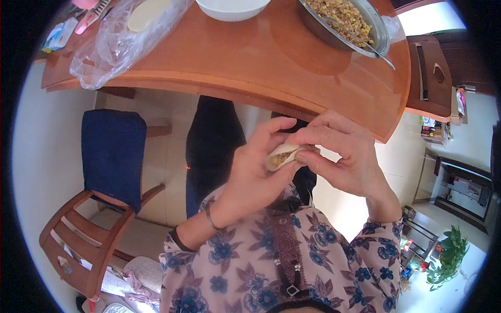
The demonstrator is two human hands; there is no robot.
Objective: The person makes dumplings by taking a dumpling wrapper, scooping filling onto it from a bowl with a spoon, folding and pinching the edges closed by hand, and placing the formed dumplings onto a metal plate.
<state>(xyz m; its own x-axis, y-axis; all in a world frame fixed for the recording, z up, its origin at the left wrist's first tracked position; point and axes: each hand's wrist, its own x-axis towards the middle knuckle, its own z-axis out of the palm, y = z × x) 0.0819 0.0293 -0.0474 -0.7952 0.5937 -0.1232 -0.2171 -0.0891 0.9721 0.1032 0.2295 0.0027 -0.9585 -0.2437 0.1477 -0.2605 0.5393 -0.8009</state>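
A dumpling point(282, 158) with filling showing at its left, unsealed side is held between both hands in front of my body. My left hand point(255, 166) cups it from the left, fingers curled round the wrapper. With thumb and forefinger, my right hand point(343, 154) pinches the wrapper's edge at the right end. On the table, a metal bowl of chopped filling point(342, 23) has a spoon point(383, 58) resting in it. At the far left, a pale round wrapper point(148, 14) lies on or in a clear plastic bag point(107, 57).
The wooden table point(235, 62) curves in front of me, with a white bowl point(233, 9) at its far edge. A pink-handled brush point(93, 16) lies at the far left. A chair with a dark blue cover point(114, 151) stands on the left, another wooden chair point(430, 78) on the right.
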